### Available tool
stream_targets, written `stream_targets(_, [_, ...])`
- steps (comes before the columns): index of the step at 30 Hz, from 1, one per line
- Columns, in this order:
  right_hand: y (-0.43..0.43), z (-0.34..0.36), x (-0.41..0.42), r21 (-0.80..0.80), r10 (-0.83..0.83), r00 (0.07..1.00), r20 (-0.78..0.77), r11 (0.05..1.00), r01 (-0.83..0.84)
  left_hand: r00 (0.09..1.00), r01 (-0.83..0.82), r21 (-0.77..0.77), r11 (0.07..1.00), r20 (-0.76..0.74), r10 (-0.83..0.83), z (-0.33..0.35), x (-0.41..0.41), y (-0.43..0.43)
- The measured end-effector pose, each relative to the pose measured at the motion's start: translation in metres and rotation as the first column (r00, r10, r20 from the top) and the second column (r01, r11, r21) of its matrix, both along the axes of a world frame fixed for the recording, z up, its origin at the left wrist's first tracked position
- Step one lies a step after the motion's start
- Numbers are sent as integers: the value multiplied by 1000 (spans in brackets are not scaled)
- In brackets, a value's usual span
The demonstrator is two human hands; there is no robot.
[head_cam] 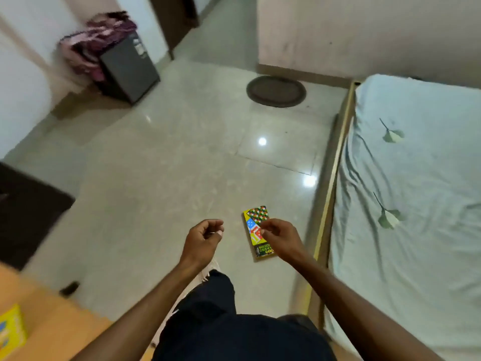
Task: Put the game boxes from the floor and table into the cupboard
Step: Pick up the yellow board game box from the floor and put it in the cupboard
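Nearest the camera, another yellow box (pixel 11 328) can be seen on the wooden table (pixel 59 321), off at the lower left, well away from the bed (pixel 416 204). It's blurred, so it's only guessed to be a second game box.

Then the hands. The right hand (pixel 279 234) is held out on the bed side, fingers loosely curled and slightly apart, nothing clamped in them as far as can be told. The left hand (pixel 204 237) is held further from the bed, curled nearly closed and apparently empty too, though the inside of the curl is hidden.

The bit that matters: the game box (pixel 257 231) is lying flat on the floor (pixel 169 165), just beside the bed frame, and its long axis is run roughly parallel to the bed edge, pointing away from the body. The right hand is seen overlapping its bed-side edge, so it's clearly the nearer one, but whether the box is actually touched can't be told; it looks more like it's hovered over. The box sits just ahead of and below that hand, so a short reach down and a pinch across the narrow width is probably what's called for.

No cupboard can be picked out for sure, so it'd have to be found after pickup.
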State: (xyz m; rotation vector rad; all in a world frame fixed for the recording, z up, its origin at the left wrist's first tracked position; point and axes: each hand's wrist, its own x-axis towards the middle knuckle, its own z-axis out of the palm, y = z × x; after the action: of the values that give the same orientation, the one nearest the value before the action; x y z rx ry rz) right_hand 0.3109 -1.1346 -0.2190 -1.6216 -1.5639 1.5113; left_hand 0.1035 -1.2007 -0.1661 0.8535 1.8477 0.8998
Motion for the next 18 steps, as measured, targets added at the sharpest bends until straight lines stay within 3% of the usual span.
stream_targets(2, [21, -2, -17, -13, -148, 989, 18, 989, 148, 980, 196, -41, 980, -18, -197, -2, -29, 57])
stream_targets(7, [41, -10, -40, -73, -497, 867, 13, 865, 497, 788, 606, -94, 790, -66, -612, -5, -52, 180])
stream_targets(10, [37, -20, -53, -125, -678, 735, -8, 730, 672, 619, 763, -159, 626, -95, -779, -11, -42, 230])
stream_targets(13, [35, -34, -60, -176, -816, 577, 19, 566, 806, 385, 887, -237, 396, -91, -918, -34, -15, 262])
stream_targets(18, [52, -89, -66, -222, -954, 286, 87, 261, 939, 79, 936, -340, 90, -46, -996, -103, 32, 310])
